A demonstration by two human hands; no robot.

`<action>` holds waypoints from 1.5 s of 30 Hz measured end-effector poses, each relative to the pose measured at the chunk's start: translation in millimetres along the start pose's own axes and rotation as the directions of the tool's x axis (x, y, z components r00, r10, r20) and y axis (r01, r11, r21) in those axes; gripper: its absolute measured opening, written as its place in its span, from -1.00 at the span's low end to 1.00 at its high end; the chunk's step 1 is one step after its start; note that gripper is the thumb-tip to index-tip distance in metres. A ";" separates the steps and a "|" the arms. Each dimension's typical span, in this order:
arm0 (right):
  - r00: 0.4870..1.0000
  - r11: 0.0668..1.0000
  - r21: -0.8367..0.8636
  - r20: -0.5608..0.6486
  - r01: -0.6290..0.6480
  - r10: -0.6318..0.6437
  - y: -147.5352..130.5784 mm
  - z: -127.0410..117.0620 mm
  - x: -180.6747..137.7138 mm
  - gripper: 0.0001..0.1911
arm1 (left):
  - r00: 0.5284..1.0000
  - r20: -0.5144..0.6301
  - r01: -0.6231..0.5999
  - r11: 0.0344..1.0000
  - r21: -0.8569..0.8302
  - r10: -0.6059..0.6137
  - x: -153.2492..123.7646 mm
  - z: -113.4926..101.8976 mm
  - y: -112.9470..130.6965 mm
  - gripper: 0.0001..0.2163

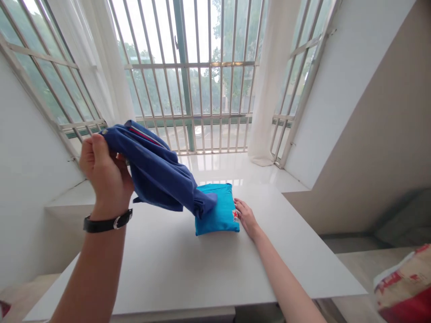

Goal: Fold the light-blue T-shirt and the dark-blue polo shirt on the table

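My left hand (107,168), with a black strap on its wrist, is closed on a blue shirt (155,168) and holds it up at the left. The shirt has a button near my fingers and a red and white stripe along one edge. Its lower end hangs over a bright turquoise folded cloth bundle (220,222). This squarish bundle lies on the white table and bears a small tag with a red star. Beside its right edge rests my right hand (246,217), fingers stretched out by the tag; whether they touch the bundle is hard to tell.
The white table (202,273) runs back to a glossy sill (215,166) under a barred window (198,80). White curtains (264,112) hang at both sides. A red and beige patterned item (407,282) is at the lower right.
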State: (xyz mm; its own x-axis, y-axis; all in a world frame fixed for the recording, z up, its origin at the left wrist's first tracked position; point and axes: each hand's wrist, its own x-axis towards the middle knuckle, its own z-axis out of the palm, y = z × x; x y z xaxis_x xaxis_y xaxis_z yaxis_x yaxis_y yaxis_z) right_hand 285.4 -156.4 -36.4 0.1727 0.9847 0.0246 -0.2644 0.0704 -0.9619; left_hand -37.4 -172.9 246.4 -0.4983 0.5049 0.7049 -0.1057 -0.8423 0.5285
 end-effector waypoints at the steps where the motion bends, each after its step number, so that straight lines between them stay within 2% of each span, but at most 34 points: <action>1: 1.000 1.000 0.003 0.001 0.000 0.000 0.1 0.0 0.3 -0.43 | 0.999 0.009 -0.032 0.999 0.016 0.032 6.2 -4.0 10.4 -0.70; 3: 1.000 1.000 0.003 0.000 0.004 -0.004 0.8 -0.1 1.3 -0.45 | 0.996 0.020 -0.089 0.994 0.057 0.088 14.8 -11.3 21.4 -0.69; 5: 1.000 1.000 -0.006 -0.003 0.012 -0.012 1.8 -0.4 2.2 -0.46 | 0.993 0.007 -0.122 0.988 0.090 0.121 19.4 -19.1 16.6 -0.65; 7: 1.000 1.000 -0.022 -0.005 0.019 -0.020 2.7 -0.9 2.9 -0.46 | 0.999 0.014 -0.053 0.988 0.147 0.052 18.0 -29.7 -4.1 -0.62; 8: 1.000 0.999 -0.032 -0.005 0.024 -0.025 3.1 -1.2 3.1 -0.46 | 0.998 0.029 0.041 0.978 0.207 -0.048 13.7 -36.5 -19.4 -0.61; 10: 0.999 0.998 -0.057 -0.003 0.040 -0.040 3.8 -1.5 3.4 -0.45 | 0.950 0.125 0.222 0.903 0.368 -0.285 -4.1 -53.1 -55.8 -0.66; 12: 0.998 0.994 -0.093 0.000 0.065 -0.065 4.8 -1.4 3.5 -0.43 | 0.862 0.213 0.279 0.783 0.556 -0.459 -33.6 -72.5 -93.4 -0.63; 13: 0.997 0.990 -0.118 0.000 0.081 -0.082 5.3 -1.3 3.3 -0.43 | 0.820 0.254 0.246 0.716 0.654 -0.513 -51.2 -82.3 -110.6 -0.61; 15: 0.992 0.977 -0.176 -0.007 0.120 -0.123 6.2 -1.1 1.8 -0.42 | 0.771 0.281 0.226 0.658 0.718 -0.571 -87.8 -100.2 -139.2 -0.60; 19: 0.963 0.929 -0.291 -0.074 0.227 -0.259 0.2 0.8 -7.7 -0.46 | 0.675 0.332 0.197 0.594 0.780 -0.659 -142.6 -122.3 -173.4 -0.61; 21: 0.923 0.880 -0.361 -0.108 0.311 -0.370 -11.3 5.6 -14.1 -0.54 | 0.653 0.340 0.179 0.574 0.799 -0.677 -154.4 -125.4 -184.2 -0.65; 23: 0.864 0.773 -0.477 -0.055 0.417 -0.500 -29.0 15.6 -17.9 -0.65 | 0.646 0.347 0.159 0.564 0.810 -0.680 -157.6 -124.4 -194.0 -0.69; 24: 0.834 0.696 -0.541 0.020 0.472 -0.551 -39.4 22.6 -17.9 -0.69 | 0.645 0.350 0.152 0.563 0.813 -0.679 -157.1 -122.9 -198.5 -0.70; 26: 0.800 0.550 -0.623 0.224 0.557 -0.557 -60.5 39.0 -12.9 -0.72 | 0.644 0.357 0.143 0.565 0.813 -0.677 -154.5 -119.6 -206.3 -0.71; 28: 0.794 0.459 -0.658 0.405 0.597 -0.453 -78.6 54.8 -1.8 -0.67 | 0.648 0.362 0.136 0.569 0.811 -0.671 -152.7 -117.1 -211.1 -0.71; 30: 0.819 0.424 -0.701 0.493 0.573 -0.292 -91.5 66.0 13.2 -0.54 | 0.654 0.370 0.120 0.574 0.810 -0.659 -153.4 -116.1 -211.6 -0.71; 32: 0.848 0.407 -0.749 0.505 0.523 -0.161 -99.0 71.6 27.8 -0.48 | 0.658 0.391 0.086 0.580 0.810 -0.643 -156.3 -115.9 -207.5 -0.73; 34: 0.863 0.383 -0.782 0.497 0.491 -0.089 -103.1 73.7 38.1 -0.53 | 0.664 0.420 0.041 0.591 0.805 -0.619 -159.5 -115.5 -200.3 -0.77; 37: 0.866 0.332 -0.812 0.498 0.480 -0.034 -108.9 77.6 40.8 -0.64 | 0.714 0.472 -0.070 0.619 0.783 -0.517 -161.2 -112.1 -187.7 -0.80; 40: 0.860 0.284 -0.821 0.510 0.496 -0.026 -123.9 86.5 28.9 -0.74 | 0.771 0.508 -0.147 0.668 0.730 -0.385 -159.0 -104.9 -174.3 -0.80; 42: 0.837 0.270 -0.797 0.542 0.540 -0.074 -143.0 96.4 16.0 -0.80 | 0.788 0.513 -0.122 0.731 0.671 -0.340 -155.8 -98.5 -161.8 -0.79; 43: 0.816 0.265 -0.773 0.566 0.576 -0.120 -155.1 103.0 8.8 -0.84 | 0.790 0.516 -0.091 0.769 0.633 -0.331 -153.7 -94.9 -153.7 -0.79; 45: 0.731 0.228 -0.697 0.616 0.680 -0.294 -182.4 120.1 -5.9 -0.84 | 0.771 0.535 -0.005 0.837 0.547 -0.346 -148.9 -86.9 -133.6 -0.76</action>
State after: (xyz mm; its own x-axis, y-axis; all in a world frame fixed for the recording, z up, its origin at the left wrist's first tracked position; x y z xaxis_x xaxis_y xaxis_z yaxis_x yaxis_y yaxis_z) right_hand 218.6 -156.0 171.6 -0.3809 0.7973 0.4682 0.7185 0.5739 -0.3929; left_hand -23.8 -152.0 29.8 0.1134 0.7813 0.6138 0.3851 -0.6041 0.6977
